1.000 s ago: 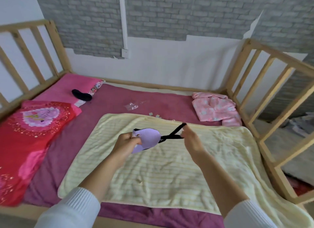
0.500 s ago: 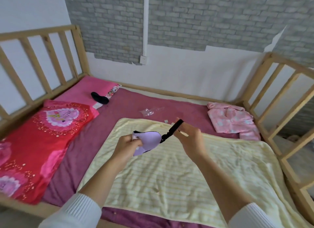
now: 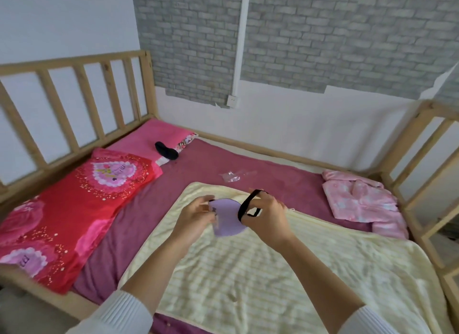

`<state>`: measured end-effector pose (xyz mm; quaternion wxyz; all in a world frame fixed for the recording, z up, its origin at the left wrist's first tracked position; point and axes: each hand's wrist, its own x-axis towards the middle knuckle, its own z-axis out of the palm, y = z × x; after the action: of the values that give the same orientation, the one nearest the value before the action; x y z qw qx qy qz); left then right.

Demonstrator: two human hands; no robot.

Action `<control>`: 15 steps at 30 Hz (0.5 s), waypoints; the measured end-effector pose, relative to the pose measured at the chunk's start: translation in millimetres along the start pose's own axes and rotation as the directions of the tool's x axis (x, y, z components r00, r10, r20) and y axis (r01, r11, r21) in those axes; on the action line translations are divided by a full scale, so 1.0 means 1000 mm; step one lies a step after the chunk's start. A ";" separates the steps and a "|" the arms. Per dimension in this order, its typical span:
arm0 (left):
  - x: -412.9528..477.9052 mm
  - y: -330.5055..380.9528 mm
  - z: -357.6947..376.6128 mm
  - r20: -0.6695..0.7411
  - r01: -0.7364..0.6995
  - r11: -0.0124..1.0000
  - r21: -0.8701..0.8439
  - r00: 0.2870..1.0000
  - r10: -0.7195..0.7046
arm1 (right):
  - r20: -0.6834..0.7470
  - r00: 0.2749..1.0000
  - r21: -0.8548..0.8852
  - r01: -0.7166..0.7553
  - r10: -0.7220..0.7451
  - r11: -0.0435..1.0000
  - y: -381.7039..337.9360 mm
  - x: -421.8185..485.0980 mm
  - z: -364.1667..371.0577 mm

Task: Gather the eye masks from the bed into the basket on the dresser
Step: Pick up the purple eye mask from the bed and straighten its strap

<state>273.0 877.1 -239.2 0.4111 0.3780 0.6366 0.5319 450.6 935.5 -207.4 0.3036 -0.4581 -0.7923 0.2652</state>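
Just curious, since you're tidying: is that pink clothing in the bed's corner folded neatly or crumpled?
Crumpled. The pink clothing lies in a rumpled heap with uneven edges on the purple sheet.

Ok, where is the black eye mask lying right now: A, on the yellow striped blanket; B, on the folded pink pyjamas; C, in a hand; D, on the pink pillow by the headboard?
D: the black fabric eye mask lies on the pink pillow, away from both hands.

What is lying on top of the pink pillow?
A black eye mask lies on the pink pillow, near its right end. The red quilt covers the pillow's near edge.
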 end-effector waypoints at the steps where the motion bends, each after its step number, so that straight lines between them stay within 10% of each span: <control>1: -0.001 0.002 0.003 -0.074 -0.034 0.999 -0.017 0.997 0.033 | -0.019 0.999 -0.085 0.045 -0.047 0.995 0.003 0.002 0.000; 6: -0.008 0.020 0.018 -0.087 -0.345 0.918 0.195 0.926 0.367 | 0.049 0.967 -0.324 0.254 -0.252 0.912 0.010 0.010 0.005; 15: -0.035 0.007 -0.002 -0.063 -0.178 0.947 0.269 0.977 0.202 | 0.246 0.898 -0.163 0.410 -0.366 0.897 -0.003 0.014 0.042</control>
<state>284.1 845.5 -228.1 0.2753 0.4643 0.6796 0.4967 413.2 940.7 -230.1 0.2155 -0.2891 -0.9188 0.1603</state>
